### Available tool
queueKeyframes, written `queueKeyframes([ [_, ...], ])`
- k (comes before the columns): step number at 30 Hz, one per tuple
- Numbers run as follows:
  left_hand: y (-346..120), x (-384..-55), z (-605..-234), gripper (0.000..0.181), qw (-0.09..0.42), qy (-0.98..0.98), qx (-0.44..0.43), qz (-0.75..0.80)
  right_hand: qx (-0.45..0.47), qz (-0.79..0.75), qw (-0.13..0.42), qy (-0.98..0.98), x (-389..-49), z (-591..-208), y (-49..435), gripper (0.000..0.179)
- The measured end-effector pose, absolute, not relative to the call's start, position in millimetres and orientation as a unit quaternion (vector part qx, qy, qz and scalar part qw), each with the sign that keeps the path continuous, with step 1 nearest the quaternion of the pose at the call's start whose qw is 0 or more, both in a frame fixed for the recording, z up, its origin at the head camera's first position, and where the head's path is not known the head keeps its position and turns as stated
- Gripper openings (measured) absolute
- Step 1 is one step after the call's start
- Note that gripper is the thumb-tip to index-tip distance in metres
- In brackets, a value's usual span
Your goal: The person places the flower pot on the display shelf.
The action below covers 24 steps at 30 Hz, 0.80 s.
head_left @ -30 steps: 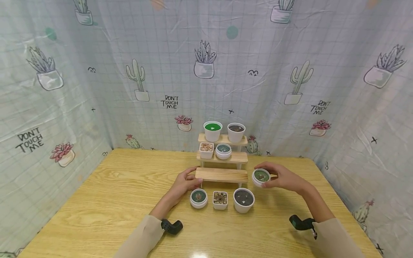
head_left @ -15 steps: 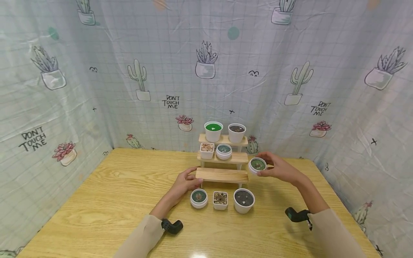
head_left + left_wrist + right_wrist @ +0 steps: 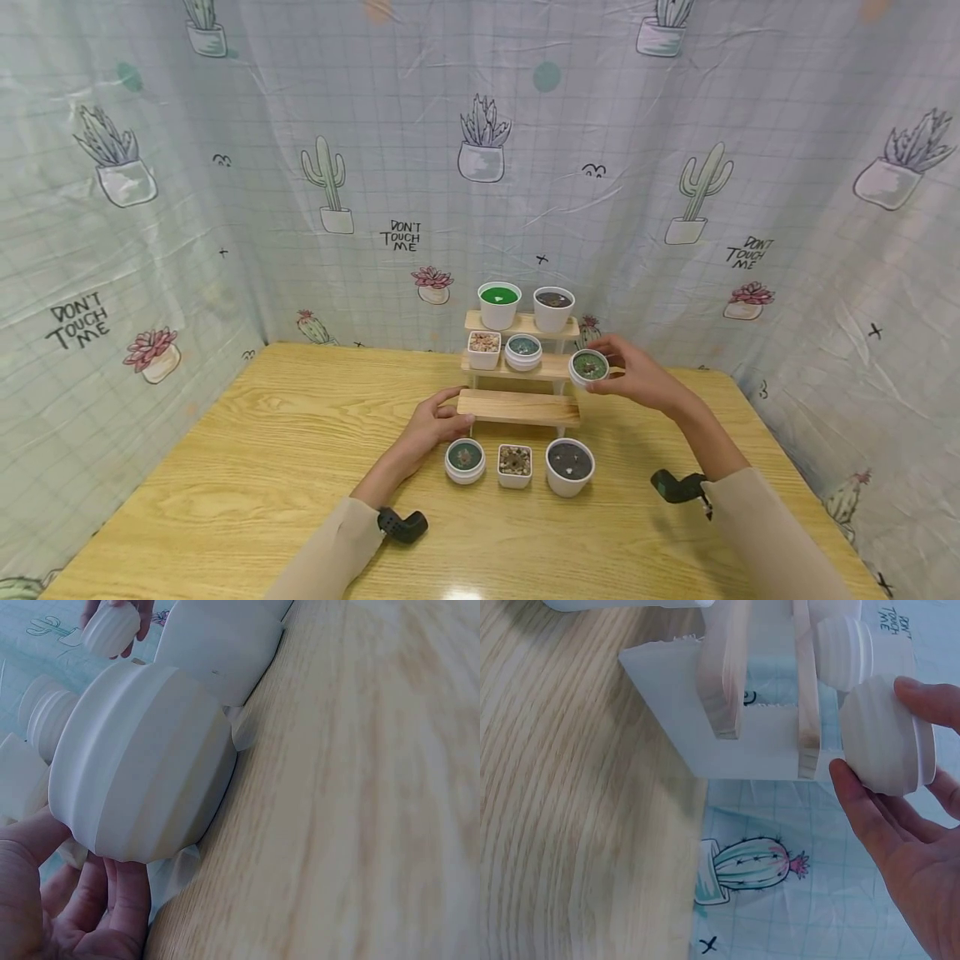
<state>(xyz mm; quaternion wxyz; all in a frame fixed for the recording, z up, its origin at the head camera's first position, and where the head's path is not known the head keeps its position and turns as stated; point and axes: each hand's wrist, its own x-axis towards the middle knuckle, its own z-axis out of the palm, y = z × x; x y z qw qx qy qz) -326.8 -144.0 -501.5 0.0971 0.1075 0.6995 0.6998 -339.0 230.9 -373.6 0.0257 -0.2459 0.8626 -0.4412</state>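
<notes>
And here's the right hand [image 3: 637, 375], fingers grasping a round white pot [image 3: 589, 367] right at the middle shelf's [image 3: 554, 367] right end, while the left hand [image 3: 431, 425] pinches the bottom shelf's [image 3: 517, 407] left end, a square pot [image 3: 514, 478] standing nearer on the tabletop [image 3: 300, 417].

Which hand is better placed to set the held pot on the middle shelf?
Probably the right hand: it holds the pot near the middle shelf, while the left hand grips the bottom shelf.
</notes>
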Motion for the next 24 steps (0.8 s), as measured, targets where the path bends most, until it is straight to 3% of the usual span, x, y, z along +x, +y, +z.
queueKeyframes([
  [24, -144, -330, -503, 0.078, 0.097, 0.699, 0.106, 0.701, -0.229, -0.439, -0.027, 0.869, -357, -376, 202, 0.063],
])
